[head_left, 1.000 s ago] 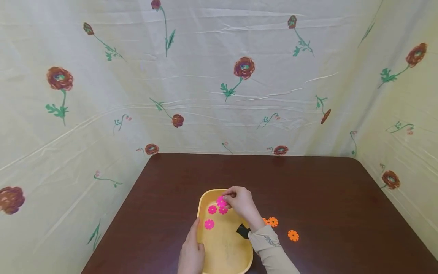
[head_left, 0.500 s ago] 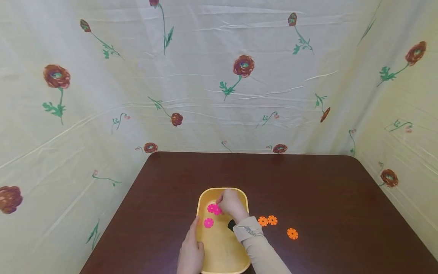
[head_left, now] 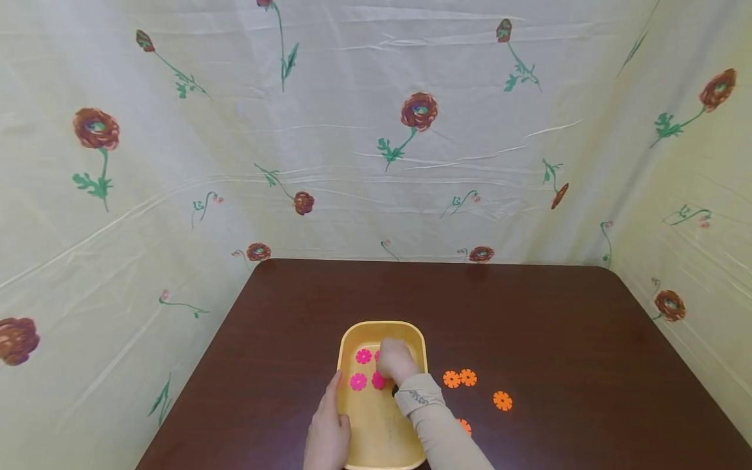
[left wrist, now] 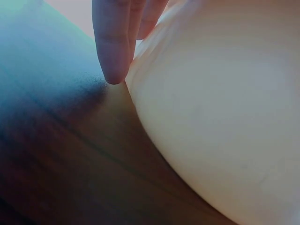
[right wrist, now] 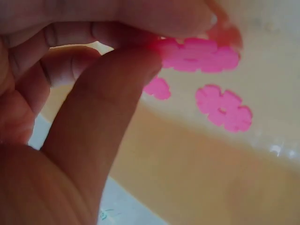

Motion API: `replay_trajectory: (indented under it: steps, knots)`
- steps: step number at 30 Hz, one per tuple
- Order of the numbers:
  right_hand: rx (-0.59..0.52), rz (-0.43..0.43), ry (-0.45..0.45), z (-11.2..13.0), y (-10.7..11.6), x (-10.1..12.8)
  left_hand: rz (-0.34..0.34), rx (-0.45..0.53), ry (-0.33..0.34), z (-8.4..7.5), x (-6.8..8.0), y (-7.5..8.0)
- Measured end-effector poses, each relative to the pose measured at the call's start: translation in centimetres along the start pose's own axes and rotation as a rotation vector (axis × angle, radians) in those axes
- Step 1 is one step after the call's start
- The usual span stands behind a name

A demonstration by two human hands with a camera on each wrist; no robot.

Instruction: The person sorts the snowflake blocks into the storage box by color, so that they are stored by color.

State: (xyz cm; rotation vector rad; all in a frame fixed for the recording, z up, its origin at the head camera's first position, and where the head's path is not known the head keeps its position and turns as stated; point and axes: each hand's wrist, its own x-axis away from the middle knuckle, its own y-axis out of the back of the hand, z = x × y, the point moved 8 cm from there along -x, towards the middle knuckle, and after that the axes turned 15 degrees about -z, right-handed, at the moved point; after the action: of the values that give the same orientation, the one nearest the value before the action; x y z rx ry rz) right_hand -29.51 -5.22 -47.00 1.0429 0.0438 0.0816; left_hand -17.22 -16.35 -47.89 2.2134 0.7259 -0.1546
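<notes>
Right hand pinching a pink flower piece betw. thumb and fingertips, low inside the yellow tray. Left hand resting against tray's left wall, fingers straight-ish, holding nothing; in the left wrist view one fingertip down beside the wall.

Biggest to smallest: brown table, cloth backdrop w/ printed roses, then tray, then the small pieces.

Changed vs 1 s ago: right hand lower and nearer, from tray's far end to mid-tray. Now three pink pieces showing loose on the tray floor, plus the pinched one. Probably still arranging pinks in tray. Orange pieces on table to the right, untouched, same spots; a further one now showing by the sleeve.
</notes>
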Motion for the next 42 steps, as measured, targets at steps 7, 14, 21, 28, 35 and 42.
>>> replay_trajectory:
  steps: [7,14,21,28,35,42]
  knots:
    - [-0.012,-0.019,0.012,-0.3,-0.1,0.3,0.012,-0.013,0.016,0.1,0.0,-0.2]
    - [0.001,-0.054,0.024,-0.6,0.0,0.2,0.013,-0.012,0.025,0.2,0.1,-0.3]
    - [0.037,-0.100,0.049,-0.6,0.2,0.1,0.018,-0.007,0.023,0.1,0.1,-0.3]
    - [0.017,-0.129,0.042,-0.6,0.5,0.0,0.004,-0.005,0.013,0.1,0.1,-0.2]
    - [0.002,-0.142,0.021,-1.0,0.6,-0.2,0.012,-0.010,0.020,0.0,0.1,-0.2]
    - [-0.013,-0.166,0.062,-0.6,1.7,-0.2,0.004,-0.010,0.019,0.0,0.2,-0.2]
